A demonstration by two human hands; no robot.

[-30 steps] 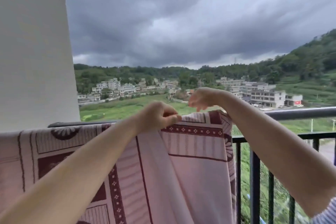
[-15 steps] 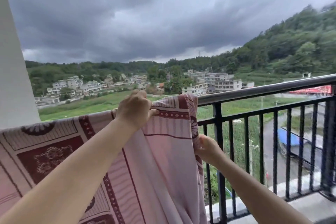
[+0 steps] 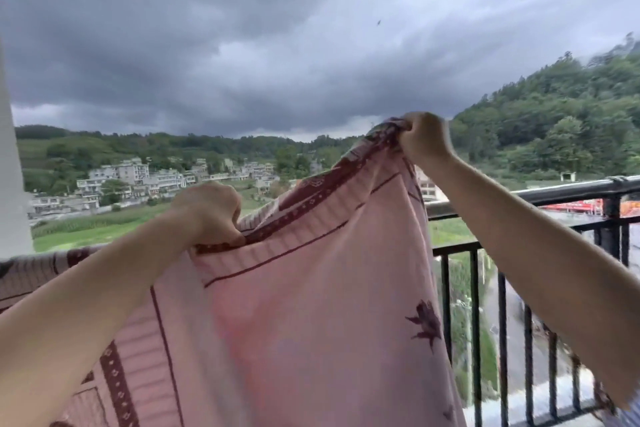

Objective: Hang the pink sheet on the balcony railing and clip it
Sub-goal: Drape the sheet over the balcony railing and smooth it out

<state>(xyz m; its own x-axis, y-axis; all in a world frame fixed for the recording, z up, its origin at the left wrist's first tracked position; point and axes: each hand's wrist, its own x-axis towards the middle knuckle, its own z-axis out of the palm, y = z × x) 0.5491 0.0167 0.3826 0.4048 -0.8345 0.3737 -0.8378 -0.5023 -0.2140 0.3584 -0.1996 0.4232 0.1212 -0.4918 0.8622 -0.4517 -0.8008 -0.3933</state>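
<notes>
The pink sheet (image 3: 311, 305) has been lifted off the railing (image 3: 571, 189) at frame centre, its edge clenched by left hand (image 3: 211, 215) and right hand (image 3: 424, 142); spreading rightward appears next.

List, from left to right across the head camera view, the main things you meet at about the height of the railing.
White pillar → left hand → pink sheet → right hand → bare black balcony railing.
</notes>
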